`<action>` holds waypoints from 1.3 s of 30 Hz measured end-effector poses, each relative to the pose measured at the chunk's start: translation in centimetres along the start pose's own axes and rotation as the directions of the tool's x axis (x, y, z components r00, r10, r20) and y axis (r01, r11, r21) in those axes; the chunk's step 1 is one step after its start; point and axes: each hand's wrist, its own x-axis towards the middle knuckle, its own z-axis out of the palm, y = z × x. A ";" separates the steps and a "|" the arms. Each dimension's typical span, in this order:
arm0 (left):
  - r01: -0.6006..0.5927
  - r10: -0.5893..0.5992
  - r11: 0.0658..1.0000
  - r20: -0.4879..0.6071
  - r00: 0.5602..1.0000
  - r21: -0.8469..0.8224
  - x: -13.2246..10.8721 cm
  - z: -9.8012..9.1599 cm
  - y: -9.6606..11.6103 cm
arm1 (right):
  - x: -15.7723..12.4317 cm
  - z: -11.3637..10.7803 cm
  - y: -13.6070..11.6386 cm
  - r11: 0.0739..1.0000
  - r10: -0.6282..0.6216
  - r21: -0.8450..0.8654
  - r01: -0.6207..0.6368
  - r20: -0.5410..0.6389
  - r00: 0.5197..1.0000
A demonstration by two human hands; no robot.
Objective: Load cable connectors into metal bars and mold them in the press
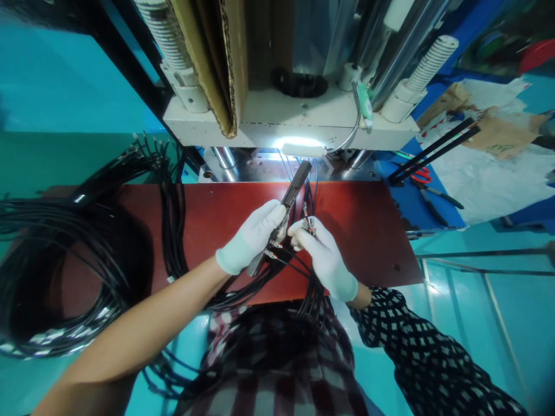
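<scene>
My left hand [261,232], in a white glove, is closed round a long dark metal bar [298,180] that slants from lower left to upper right. Small cable ends with bright metal tips and bits of orange sit along the bar's right side. My right hand [321,251], gloved too, pinches a black cable [305,207] close to its stripped end, just right of the bar. Under both hands, several more black cables [260,289] run across the red-brown board [355,231] toward my lap.
Ahead stands a press with a pale plate [277,134] and a lit lamp [303,149]. Coiled black cables [87,323] hang over the board's left side. On a blue surface at right lie red-handled pliers [433,196], two black rods [436,151] and crumpled white sheeting [498,179].
</scene>
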 end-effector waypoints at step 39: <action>0.004 0.003 0.986 -0.041 0.999 0.164 -0.1 0.2 -0.1 | -0.1 0.5 0.4 1.000 0.015 -0.010 -0.017 -0.133 0.991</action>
